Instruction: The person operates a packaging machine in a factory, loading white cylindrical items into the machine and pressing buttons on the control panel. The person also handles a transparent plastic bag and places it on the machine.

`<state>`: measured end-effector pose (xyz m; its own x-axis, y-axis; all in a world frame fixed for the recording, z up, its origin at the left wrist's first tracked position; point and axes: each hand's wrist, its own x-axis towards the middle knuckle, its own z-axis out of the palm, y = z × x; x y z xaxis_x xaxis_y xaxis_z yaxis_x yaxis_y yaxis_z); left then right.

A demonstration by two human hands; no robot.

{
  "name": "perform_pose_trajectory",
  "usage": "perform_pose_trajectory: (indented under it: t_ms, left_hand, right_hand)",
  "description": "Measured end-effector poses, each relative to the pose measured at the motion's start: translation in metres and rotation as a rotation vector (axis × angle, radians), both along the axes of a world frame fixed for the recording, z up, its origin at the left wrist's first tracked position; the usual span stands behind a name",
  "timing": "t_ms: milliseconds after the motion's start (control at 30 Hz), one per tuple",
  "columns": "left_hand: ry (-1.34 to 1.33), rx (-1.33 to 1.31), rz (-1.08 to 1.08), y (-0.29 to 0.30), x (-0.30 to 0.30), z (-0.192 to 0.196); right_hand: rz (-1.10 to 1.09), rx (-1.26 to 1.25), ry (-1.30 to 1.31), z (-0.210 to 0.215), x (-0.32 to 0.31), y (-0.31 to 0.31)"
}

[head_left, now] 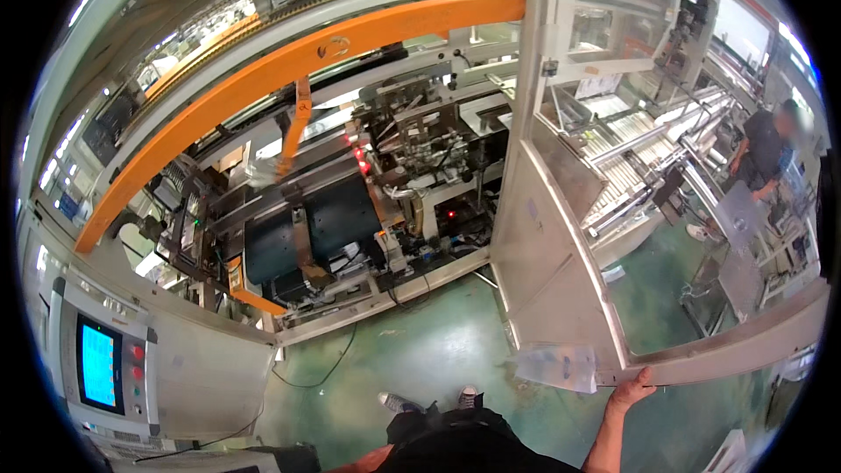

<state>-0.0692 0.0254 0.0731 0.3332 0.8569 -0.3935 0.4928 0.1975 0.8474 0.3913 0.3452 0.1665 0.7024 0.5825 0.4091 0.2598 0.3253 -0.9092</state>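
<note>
Beside the orange-framed packing machine, the right hand curls under the open clear-panelled metal guard door; fingers could get pinched if it swings. Left hand unseen.

We see one lit screen at lower left: a rectangular cyan-blue display set in a dark bezel on a grey control panel, standing upright, with red round buttons just beside its right edge. A clear plastic bag with a faint dark print hangs at the lower corner of the open see-through machine door. A small pale label sits on that door's panel, too small to read. A round emblem marks the curved orange guard at top.
</note>
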Motion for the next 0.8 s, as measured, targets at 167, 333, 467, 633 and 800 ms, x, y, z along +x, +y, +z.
perform_pose_trajectory:
  t_ms: [167,333,467,633,800]
  left_hand:
    - [-0.014,0.052,0.009,-0.017,0.007,-0.015]
    - [-0.036,0.075,0.067,-0.029,0.018,-0.013]
    - [0.007,0.004,0.093,-0.014,0.019,0.034]
    - [0.079,-0.224,0.021,-0.015,0.019,-0.002]
    - [0.016,-0.151,0.165,0.017,0.019,0.013]
  right_hand:
    - [-0.007,-0.073,0.044,-0.016,0.019,-0.002]
    - [-0.012,-0.122,0.095,-0.011,0.020,-0.005]
    - [-0.151,-0.138,0.066,-0.014,0.015,-0.004]
    - [-0.020,-0.117,-0.025,0.001,0.009,-0.008]
    - [-0.095,-0.008,-0.082,-0.016,0.009,0.002]
